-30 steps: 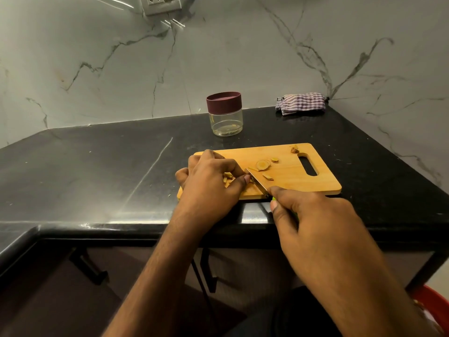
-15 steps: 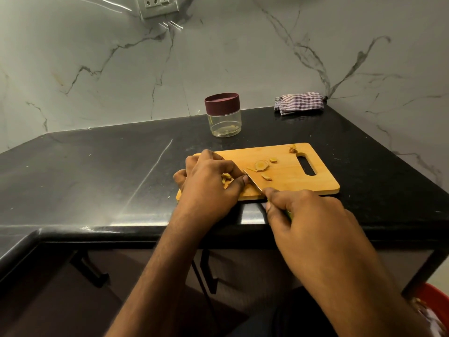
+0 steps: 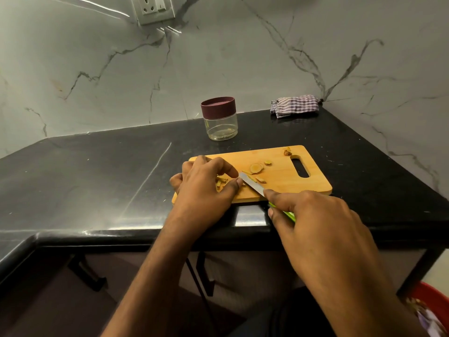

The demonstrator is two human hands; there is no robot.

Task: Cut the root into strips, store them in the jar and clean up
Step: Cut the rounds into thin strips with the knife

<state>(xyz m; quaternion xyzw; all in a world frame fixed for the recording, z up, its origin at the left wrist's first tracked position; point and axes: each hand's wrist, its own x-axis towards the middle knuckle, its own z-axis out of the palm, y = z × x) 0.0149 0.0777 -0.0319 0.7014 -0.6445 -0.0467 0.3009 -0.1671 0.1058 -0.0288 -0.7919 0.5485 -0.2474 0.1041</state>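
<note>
Two hands work at the board's 7 o'clock corner: the right hand (image 3: 313, 215) grips the knife (image 3: 252, 184); the left hand (image 3: 204, 186) pinches root pieces (image 3: 221, 181). Better keep fingertips curled back, cut thin. Round slice (image 3: 256, 168) waits beyond; the jar (image 3: 220, 119), lid on, stands at 12 o'clock.

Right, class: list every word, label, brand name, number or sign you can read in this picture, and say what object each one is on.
None: no readable text shows anywhere in the head view.
Jar and its maroon lid: no label.
Cutting board: bare wood, no mark.
Knife: no brand visible on the blade.
Wall socket: no lettering legible.
Checked cloth: pattern only.
</note>
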